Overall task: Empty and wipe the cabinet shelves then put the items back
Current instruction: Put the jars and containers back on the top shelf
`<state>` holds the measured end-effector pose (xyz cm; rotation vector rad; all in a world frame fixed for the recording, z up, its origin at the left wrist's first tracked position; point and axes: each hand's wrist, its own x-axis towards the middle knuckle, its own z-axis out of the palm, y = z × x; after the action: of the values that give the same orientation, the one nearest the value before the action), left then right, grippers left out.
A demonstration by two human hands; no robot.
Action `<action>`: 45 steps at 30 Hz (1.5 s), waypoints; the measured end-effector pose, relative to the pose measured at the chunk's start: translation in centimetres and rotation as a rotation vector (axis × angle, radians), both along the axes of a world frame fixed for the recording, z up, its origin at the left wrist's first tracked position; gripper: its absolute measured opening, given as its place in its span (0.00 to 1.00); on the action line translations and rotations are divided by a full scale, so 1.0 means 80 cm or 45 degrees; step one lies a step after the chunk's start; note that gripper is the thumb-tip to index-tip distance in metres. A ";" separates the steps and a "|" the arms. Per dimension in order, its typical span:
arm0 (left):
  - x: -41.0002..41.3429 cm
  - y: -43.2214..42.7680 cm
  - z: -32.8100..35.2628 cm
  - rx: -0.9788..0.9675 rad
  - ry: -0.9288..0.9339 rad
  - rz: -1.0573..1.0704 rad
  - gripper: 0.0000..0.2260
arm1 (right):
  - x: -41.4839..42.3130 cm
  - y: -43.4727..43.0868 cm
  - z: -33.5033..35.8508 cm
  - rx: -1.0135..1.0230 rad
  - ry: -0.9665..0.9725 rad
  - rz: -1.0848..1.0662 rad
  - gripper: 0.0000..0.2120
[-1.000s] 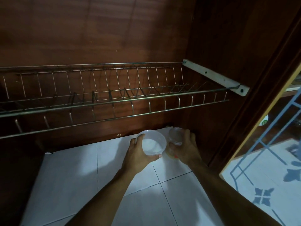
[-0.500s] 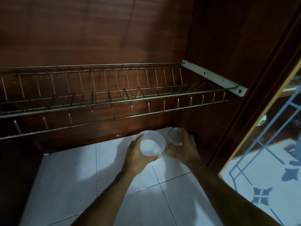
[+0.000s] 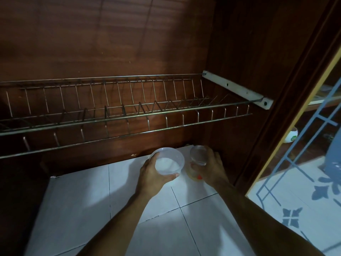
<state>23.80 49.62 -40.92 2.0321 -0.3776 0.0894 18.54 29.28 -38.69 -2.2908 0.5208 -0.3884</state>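
While both forearms reach in from the bottom edge, the left hand cups a round translucent plastic tub, fingers curled round its wall and thumb at the near rim; white grainy powder lies inside. Right hand wraps a small clear jar, just right of the tub, lower centre of the frame. Both are low over the glossy white tiled shelf; contact cannot be told. A thin steel wire dish rack spans mid-frame, hung on a flat white bracket against the dark wood-grain cabinet back.
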 end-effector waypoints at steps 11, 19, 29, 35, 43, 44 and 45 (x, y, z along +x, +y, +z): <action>-0.002 0.018 0.039 0.023 -0.139 -0.022 0.42 | -0.011 0.000 0.022 0.060 -0.056 -0.029 0.40; -0.013 0.037 0.059 0.030 -0.165 -0.037 0.43 | -0.037 0.014 0.046 0.011 -0.077 0.001 0.42; -0.038 0.059 0.080 0.040 -0.206 -0.026 0.41 | -0.078 0.037 0.075 -0.065 -0.121 0.027 0.43; -0.066 0.062 0.092 0.057 -0.226 0.045 0.42 | -0.100 0.040 0.085 -0.052 -0.145 0.044 0.42; -0.117 0.077 0.104 0.065 -0.225 0.112 0.41 | -0.136 0.045 0.093 -0.036 -0.171 0.089 0.39; -0.125 0.079 0.107 0.079 -0.241 0.119 0.41 | -0.140 0.047 0.094 -0.043 -0.169 0.090 0.40; -0.132 0.081 0.109 0.106 -0.261 0.129 0.42 | -0.145 0.050 0.096 -0.053 -0.158 0.092 0.40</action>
<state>13.27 56.07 -32.20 2.1307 -0.4117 0.3522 6.95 33.27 -31.02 -2.3007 0.3704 -0.5062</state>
